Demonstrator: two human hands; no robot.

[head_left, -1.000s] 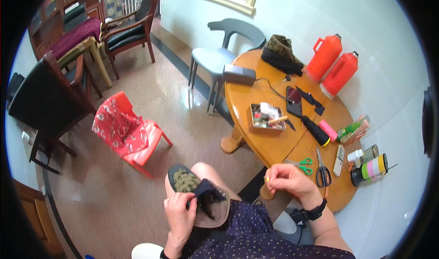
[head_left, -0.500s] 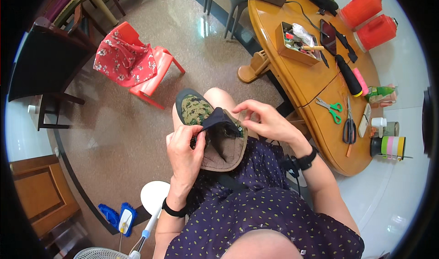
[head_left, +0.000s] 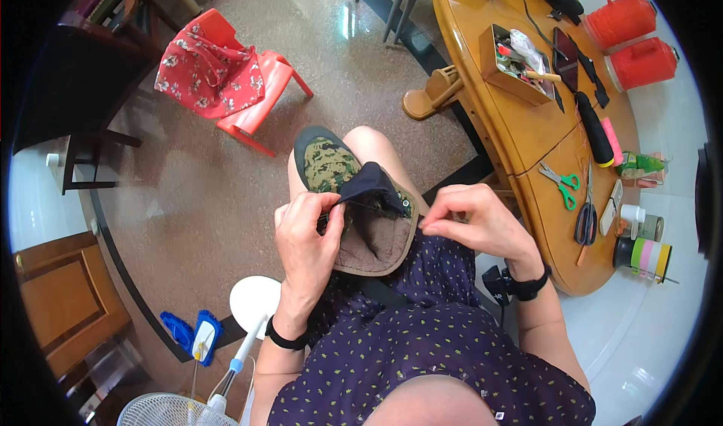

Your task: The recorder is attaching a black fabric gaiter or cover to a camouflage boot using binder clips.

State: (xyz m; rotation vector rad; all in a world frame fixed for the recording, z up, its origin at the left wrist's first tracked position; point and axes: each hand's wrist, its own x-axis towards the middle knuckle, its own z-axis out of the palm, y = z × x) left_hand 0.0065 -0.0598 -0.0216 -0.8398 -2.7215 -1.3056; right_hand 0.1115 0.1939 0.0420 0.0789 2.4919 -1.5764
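Observation:
On my lap lies a camouflage shoe [head_left: 330, 162] with a dark toe edge, its brown-lined opening turned toward me. My left hand [head_left: 307, 232] is closed on a dark cloth flap [head_left: 370, 184] at the shoe's opening, pinching it between thumb and fingers. Just right of the shoe's rim, and apart from it, is my right hand [head_left: 482, 219]. Its thumb and fingertips are pressed together in a pinch; anything between them is too small to make out. A metal eyelet shows at the right of the opening.
To the right stands a wooden table [head_left: 527, 144] bearing green-handled scissors [head_left: 561, 185], dark-handled scissors [head_left: 586, 219], a box of odds and ends [head_left: 520, 65] and a black thread cone [head_left: 595, 129]. A red chair [head_left: 271, 87] stands ahead left; a white fan [head_left: 169, 409] is at lower left.
My right hand has moved right and slightly down, away from the shoe's rim, and its fingers have drawn together. My left hand keeps its pinch on the flap. The view has shifted slightly.

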